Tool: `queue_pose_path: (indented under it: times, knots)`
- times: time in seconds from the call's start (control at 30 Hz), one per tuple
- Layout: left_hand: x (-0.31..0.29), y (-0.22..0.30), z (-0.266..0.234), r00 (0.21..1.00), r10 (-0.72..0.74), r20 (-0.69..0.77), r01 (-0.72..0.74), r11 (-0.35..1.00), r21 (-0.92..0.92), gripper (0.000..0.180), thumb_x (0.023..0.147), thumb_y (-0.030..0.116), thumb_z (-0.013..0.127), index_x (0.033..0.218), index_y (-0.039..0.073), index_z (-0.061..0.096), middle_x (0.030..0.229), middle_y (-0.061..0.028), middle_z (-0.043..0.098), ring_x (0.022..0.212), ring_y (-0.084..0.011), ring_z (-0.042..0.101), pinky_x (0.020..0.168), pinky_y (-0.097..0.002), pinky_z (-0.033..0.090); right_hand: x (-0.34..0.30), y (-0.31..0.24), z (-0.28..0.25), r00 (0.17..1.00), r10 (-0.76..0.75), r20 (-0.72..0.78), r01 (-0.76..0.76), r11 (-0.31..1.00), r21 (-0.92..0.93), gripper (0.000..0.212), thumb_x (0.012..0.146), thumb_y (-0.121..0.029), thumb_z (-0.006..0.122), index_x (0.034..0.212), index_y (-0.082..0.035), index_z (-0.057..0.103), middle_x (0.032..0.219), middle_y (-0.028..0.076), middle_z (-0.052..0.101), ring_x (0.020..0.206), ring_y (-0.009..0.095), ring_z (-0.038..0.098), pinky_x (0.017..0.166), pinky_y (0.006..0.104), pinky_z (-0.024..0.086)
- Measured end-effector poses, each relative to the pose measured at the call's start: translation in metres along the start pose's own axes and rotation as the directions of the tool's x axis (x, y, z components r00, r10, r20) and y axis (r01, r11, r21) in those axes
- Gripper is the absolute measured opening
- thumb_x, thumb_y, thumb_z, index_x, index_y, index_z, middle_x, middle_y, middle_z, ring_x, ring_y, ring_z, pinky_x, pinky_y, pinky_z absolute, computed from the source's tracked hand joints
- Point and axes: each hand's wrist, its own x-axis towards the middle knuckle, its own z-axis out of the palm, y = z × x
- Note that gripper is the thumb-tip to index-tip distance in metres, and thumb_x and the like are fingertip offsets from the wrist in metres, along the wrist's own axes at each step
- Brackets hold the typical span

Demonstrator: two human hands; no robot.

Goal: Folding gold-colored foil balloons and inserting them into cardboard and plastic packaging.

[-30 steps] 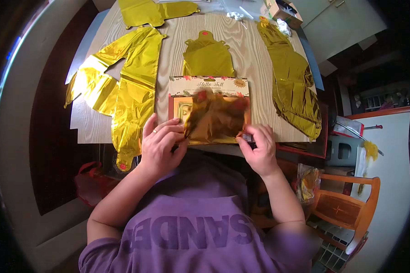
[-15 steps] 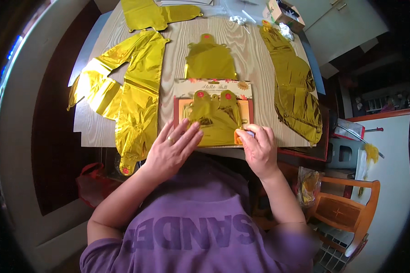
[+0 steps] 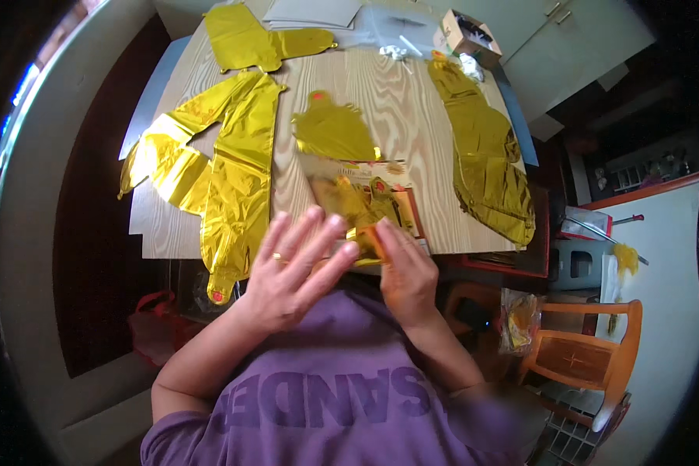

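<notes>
A gold foil balloon (image 3: 355, 203) lies on a printed card (image 3: 396, 169) at the table's front edge; both sit slightly askew. My left hand (image 3: 291, 272) hovers over their near left side, fingers stretched and apart, holding nothing. My right hand (image 3: 409, 272) pinches a small orange piece (image 3: 373, 242) over the foil's near right part. That piece is blurred, and its kind does not show. Part of the foil's near edge is hidden behind my fingers. Just beyond the card, another flat gold foil piece (image 3: 334, 130) lies on the table.
A large gold foil balloon (image 3: 245, 175) hangs over the table's front left edge; another (image 3: 489, 155) lies along the right. A gold foil piece (image 3: 245, 43), white sheets (image 3: 311, 11) and an open box (image 3: 471, 37) occupy the far side. A wooden chair (image 3: 579, 357) stands at right.
My right hand has moved left with the orange piece, closer to my left hand. My left hand has lifted with its fingers spread. The card and its foil have turned askew.
</notes>
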Motion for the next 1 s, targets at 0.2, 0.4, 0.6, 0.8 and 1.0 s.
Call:
queue_pose_path:
  times: [0.2,0.4,0.6,0.8,1.0]
  knots:
    - [0.016,-0.010,0.018,0.991,-0.115,-0.065,0.106,0.985,-0.136,0.062,0.086,0.022,0.074,0.142,0.010,0.052,0.151,-0.0220,0.044,0.142,-0.0435,0.040,0.117,-0.0576,0.029,0.025,0.011,0.000,0.535,0.842,0.078,-0.230,0.056,0.971,0.015,0.101,-0.019,0.064,0.097,-0.005,0.069,0.095,0.001,0.068,0.085,0.011,0.061,0.081,0.0277,0.049]
    - [0.026,-0.006,0.040,0.979,-0.125,0.163,0.155,0.970,-0.186,0.071,0.079,0.032,0.077,0.142,0.012,0.052,0.150,-0.0172,0.045,0.140,-0.0406,0.040,0.117,-0.0575,0.029,0.023,0.008,0.037,0.495,0.708,0.503,-0.186,-0.479,0.858,0.034,0.108,-0.022,0.046,0.134,0.000,0.051,0.129,0.013,0.061,0.117,0.026,0.061,0.103,0.0429,0.049]
    - [0.011,-0.022,0.063,0.967,-0.046,0.250,0.077,0.990,-0.117,0.061,0.079,0.026,0.075,0.135,0.011,0.057,0.138,-0.0138,0.054,0.134,-0.0353,0.048,0.114,-0.0522,0.036,0.007,0.017,0.042,0.535,0.606,0.588,-0.302,-0.513,0.803,0.028,0.106,-0.021,0.050,0.127,-0.004,0.058,0.124,0.012,0.064,0.115,0.023,0.062,0.103,0.0418,0.048]
    - [0.009,-0.026,0.049,0.958,-0.009,0.287,0.077,0.971,-0.225,0.051,0.081,0.008,0.064,0.132,0.007,0.059,0.137,-0.0166,0.055,0.133,-0.0356,0.051,0.111,-0.0508,0.040,0.004,0.056,-0.048,0.436,0.536,0.723,-0.900,0.254,0.355,0.031,0.102,-0.022,0.060,0.120,0.003,0.063,0.101,0.011,0.073,0.085,0.017,0.071,0.078,0.0318,0.058]
    - [0.003,-0.034,0.042,0.965,-0.113,0.238,0.156,0.973,-0.172,0.059,0.076,0.001,0.062,0.134,0.007,0.058,0.142,-0.0209,0.050,0.137,-0.0418,0.045,0.115,-0.0545,0.036,-0.001,0.046,-0.061,0.945,0.169,0.280,-0.154,0.985,-0.075,0.028,0.085,-0.014,0.076,0.111,-0.005,0.069,0.094,0.009,0.068,0.080,0.025,0.067,0.073,0.0351,0.055]
